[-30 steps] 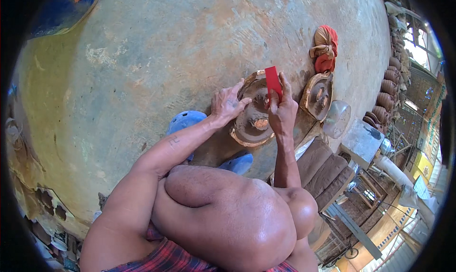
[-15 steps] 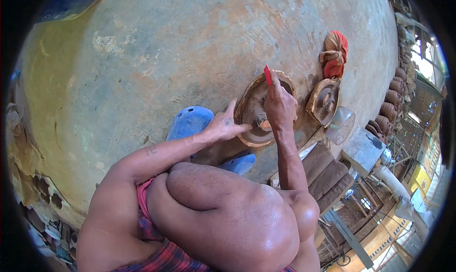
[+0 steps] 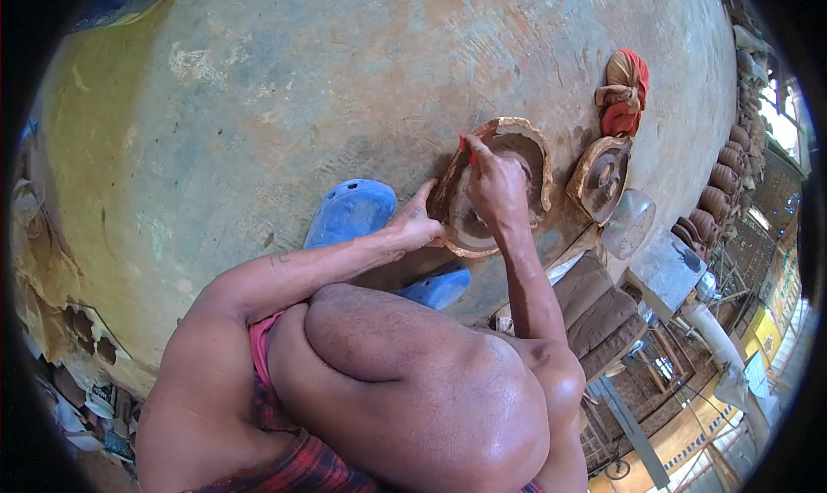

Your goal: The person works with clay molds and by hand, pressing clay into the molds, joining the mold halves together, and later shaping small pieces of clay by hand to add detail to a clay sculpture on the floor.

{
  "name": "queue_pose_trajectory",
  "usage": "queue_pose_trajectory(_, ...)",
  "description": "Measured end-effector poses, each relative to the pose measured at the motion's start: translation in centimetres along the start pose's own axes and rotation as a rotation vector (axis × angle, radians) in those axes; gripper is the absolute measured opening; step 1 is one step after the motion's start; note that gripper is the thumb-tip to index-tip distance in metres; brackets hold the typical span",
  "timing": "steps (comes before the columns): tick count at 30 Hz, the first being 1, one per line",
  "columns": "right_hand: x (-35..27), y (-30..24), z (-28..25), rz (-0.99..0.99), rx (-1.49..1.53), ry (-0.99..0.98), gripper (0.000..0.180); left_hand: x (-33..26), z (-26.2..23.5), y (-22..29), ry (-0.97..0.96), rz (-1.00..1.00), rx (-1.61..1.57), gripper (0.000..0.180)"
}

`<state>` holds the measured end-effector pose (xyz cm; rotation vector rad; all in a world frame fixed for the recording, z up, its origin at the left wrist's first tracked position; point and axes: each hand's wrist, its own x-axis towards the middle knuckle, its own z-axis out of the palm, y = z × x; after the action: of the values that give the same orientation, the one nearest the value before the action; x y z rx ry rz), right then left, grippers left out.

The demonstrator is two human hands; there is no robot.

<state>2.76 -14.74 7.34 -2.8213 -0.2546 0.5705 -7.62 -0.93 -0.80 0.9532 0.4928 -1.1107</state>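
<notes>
Red card now lower, against clay disc.

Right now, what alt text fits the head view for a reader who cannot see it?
A squatting person's left hand steadies a round brown clay disc on the concrete floor, while the right hand presses a small red tool to its rim. Blue sandals lie beside it.

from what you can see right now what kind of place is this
Probably a pottery workshop: a brown clay dish under the right hand, a second clay piece beside it, and rows of stacked pots at the right.
</notes>
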Motion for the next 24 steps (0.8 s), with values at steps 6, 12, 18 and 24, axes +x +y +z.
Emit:
queue_pose_trajectory(6,-2.6,-1.9,0.3,0.087,0.031,-0.278,0.040,0.5,0.3,0.3,0.026,-0.010,-0.075,0.099)
queue_pose_trajectory(12,-4.7,-1.6,0.1,0.041,0.096,-0.404,0.043,0.3,0.3,0.0,0.098,-0.123,-0.149,0.094)
queue_pose_trajectory(18,-6.4,-1.0,-3.9,0.118,0.415,-0.396,0.040,-1.6,-1.3,0.9,0.029,-0.214,-0.408,0.032)
queue_pose_trajectory(24,-14.0,10.3,-6.5,0.601,0.539,0.223,0.031,-3.7,-1.8,5.3,0.088,-0.114,-0.092,0.039)
